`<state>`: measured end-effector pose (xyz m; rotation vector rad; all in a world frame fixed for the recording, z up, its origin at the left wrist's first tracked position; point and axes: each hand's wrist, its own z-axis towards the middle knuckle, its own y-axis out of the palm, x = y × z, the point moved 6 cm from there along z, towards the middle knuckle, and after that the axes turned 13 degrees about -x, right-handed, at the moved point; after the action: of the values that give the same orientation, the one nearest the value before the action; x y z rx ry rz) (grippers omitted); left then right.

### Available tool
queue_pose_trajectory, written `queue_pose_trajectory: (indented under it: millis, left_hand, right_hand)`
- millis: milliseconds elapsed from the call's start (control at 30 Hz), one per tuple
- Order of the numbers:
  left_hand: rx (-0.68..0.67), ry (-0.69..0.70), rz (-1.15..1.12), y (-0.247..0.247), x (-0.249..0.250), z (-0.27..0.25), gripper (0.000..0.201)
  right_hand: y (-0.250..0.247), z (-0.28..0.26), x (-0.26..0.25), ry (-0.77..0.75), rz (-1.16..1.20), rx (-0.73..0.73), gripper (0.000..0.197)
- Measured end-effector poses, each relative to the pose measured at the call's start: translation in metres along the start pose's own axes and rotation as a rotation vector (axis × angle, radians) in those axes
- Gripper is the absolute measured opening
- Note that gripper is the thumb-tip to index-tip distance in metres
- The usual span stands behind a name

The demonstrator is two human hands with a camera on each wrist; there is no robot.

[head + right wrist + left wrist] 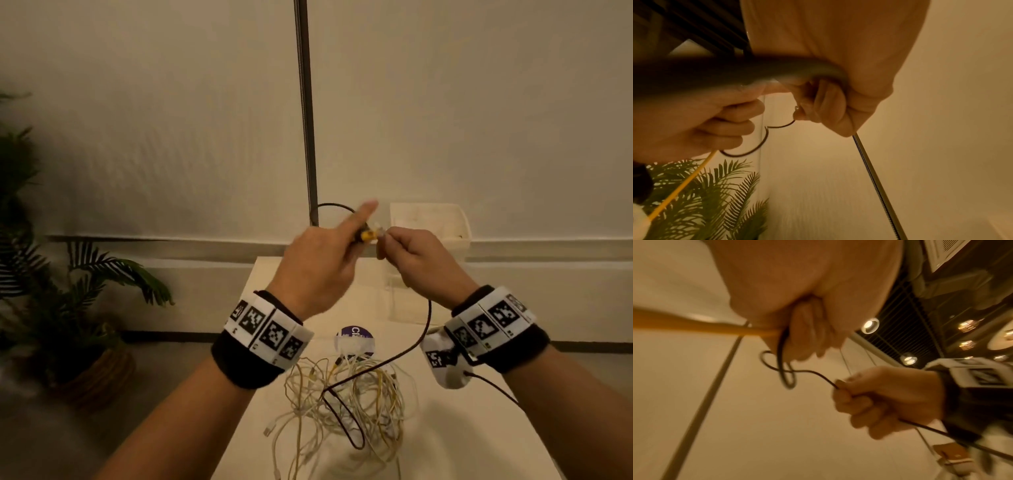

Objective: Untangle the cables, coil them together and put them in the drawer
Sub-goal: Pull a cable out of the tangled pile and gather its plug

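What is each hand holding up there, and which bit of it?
Both hands grip the black cable, raised above the tangle on the table. The left hand holds its coiled end plus a yellow cable; the right hand grips the stretch running down to the pile.

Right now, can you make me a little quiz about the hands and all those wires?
1. True or false: the black cable runs from the right hand down into the pile of pale cables on the table.
2. Which hand has its index finger pointing out straight? A) left hand B) right hand
3. Fill in: behind the hands, at the far end of the table, stands a white ___.

Key
1. True.
2. A. The left hand also holds a yellow cable and a loop of the black one.
3. Box. Whether it is the drawer, I cannot tell.
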<state>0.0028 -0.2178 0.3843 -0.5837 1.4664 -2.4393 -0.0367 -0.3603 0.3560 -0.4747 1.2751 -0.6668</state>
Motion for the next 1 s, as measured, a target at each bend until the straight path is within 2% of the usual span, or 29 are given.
queue_pose_trajectory:
  millis: [67,133,200,233,300,367,433,467,500,567,600,633,700,767,900,933,967,1000]
  left_hand:
    - [-0.118,-0.023,-0.062,0.015,0.002,0.003,0.049]
    - [-0.086,-0.038,-0.159,0.018,0.001,0.005,0.032]
    - [-0.04,-0.045,-0.144,0.016,0.001,0.008,0.01]
    - [-0.024,-0.071,-0.133,0.013,-0.002,0.009,0.006]
    - [0.067,-0.178,-0.155,-0.002,-0.019,0.009,0.009]
    - [0.229,-0.307,-0.181,-0.025,-0.044,0.007,0.013]
    - [0.34,-0.349,-0.209,-0.041,-0.057,0.001,0.015]
    - [0.314,-0.302,-0.215,-0.039,-0.054,0.002,0.018]
    - [0.232,-0.229,-0.21,-0.03,-0.044,0.005,0.026]
    - [-0.024,-0.09,-0.167,0.005,-0.016,0.009,0.044]
    - [-0.109,-0.048,-0.16,0.022,-0.005,0.009,0.04]
    - [-0.122,-0.039,-0.172,0.03,0.004,0.009,0.027]
    - [-0.074,-0.066,-0.218,0.033,0.006,0.012,0.009]
    - [-0.03,-0.113,-0.168,0.021,-0.002,0.017,0.01]
    - [0.23,-0.357,-0.216,-0.029,-0.059,0.018,0.015]
    - [0.25,-0.34,-0.202,-0.033,-0.062,0.017,0.014]
    - [0.212,-0.279,-0.177,-0.031,-0.055,0.017,0.017]
    - [0.125,-0.189,-0.158,-0.019,-0.04,0.019,0.028]
  right_hand:
    - [0.0,-0.001,-0.007,-0.012,0.158,-0.022,0.034]
    - [0.004,-0.003,-0.015,0.001,0.311,-0.07,0.033]
    - [0.009,-0.005,-0.018,0.026,0.385,-0.111,0.033]
    - [0.011,-0.007,-0.016,0.036,0.413,-0.122,0.033]
    - [0.012,-0.015,-0.007,0.069,0.494,-0.132,0.031]
    - [0.011,-0.029,0.007,0.111,0.58,-0.135,0.032]
    - [0.012,-0.038,0.017,0.135,0.577,-0.12,0.032]
    - [0.012,-0.039,0.02,0.14,0.545,-0.093,0.032]
    - [0.012,-0.038,0.02,0.139,0.503,-0.064,0.032]
    - [0.012,-0.029,0.013,0.117,0.43,-0.025,0.032]
    - [0.013,-0.025,0.007,0.1,0.422,-0.019,0.032]
    - [0.013,-0.02,0.002,0.085,0.433,-0.022,0.033]
    - [0.014,-0.016,-0.004,0.071,0.487,-0.048,0.033]
    - [0.012,-0.019,-0.003,0.066,0.506,-0.068,0.033]
    - [0.002,-0.034,0.019,0.104,0.473,-0.056,0.034]
    - [0.002,-0.037,0.024,0.115,0.456,-0.047,0.035]
    - [0.002,-0.037,0.026,0.12,0.428,-0.041,0.035]
    - [0.005,-0.035,0.025,0.118,0.397,-0.042,0.035]
